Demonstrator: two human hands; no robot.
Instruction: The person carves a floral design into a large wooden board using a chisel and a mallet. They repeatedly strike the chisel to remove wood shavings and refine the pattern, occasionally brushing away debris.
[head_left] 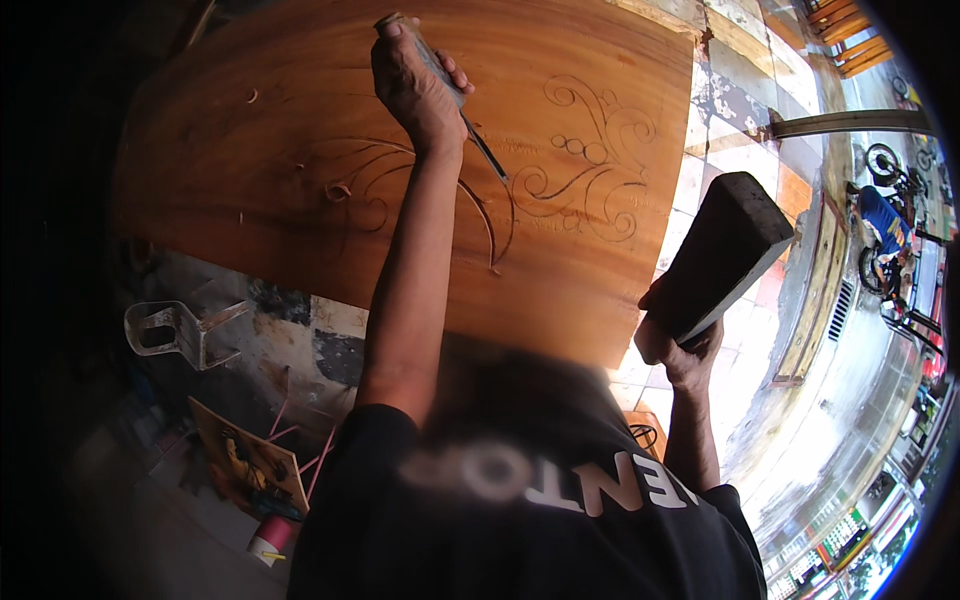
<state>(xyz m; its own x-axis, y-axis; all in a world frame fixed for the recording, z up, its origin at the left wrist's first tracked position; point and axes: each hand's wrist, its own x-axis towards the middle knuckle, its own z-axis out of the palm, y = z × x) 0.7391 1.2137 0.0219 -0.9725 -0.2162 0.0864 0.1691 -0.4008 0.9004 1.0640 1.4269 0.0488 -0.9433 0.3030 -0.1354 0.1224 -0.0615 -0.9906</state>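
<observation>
A broad brown wooden panel (290, 75) lies in front of me, with carved and drawn scrolls (585, 150) on its right half. My left hand (418, 90) is wrapped round the handle of a chisel (487, 152). The blade slants down to the right, and its tip meets the panel by a curving line. Off the panel's right edge, my right hand (683, 350) grips a dark, blocky wooden mallet (725, 250) raised in the air, apart from the chisel. Several curled wood shavings (340, 192) lie on the panel.
To the left of the panel stands a plastic chair (180, 330). Nearer me is a small board (250, 455) with dark tools on it, beside a red and white container (270, 540). Beyond the tiled floor at right, a person in blue (882, 220) is near motorcycles (885, 160).
</observation>
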